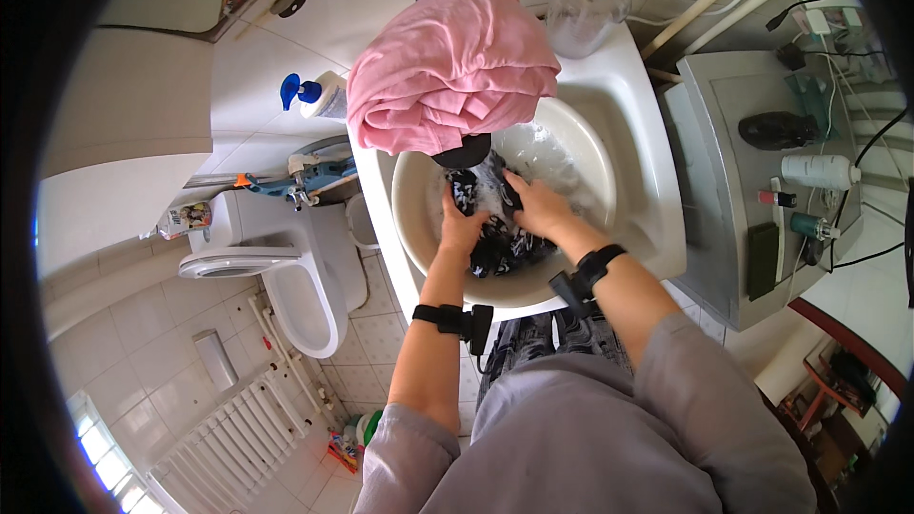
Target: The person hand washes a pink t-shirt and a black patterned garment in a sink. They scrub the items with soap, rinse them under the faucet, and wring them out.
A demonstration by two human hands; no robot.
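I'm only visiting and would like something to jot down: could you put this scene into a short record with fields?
Left hand: holding dark cloth
Right hand: holding the same cloth
Dark cloth: black with white pattern, in the basin
Basin: round, pale, in the white sink, holding suds
Pink cloth: bunched, hiding part of the basin's rim
Forearms: a black strap on each

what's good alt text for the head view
Two bare hands hold black-and-white cloth in a round basin of foamy water inside a white sink. Beyond them is bunched pink cloth, with a clear pump bottle to its right.
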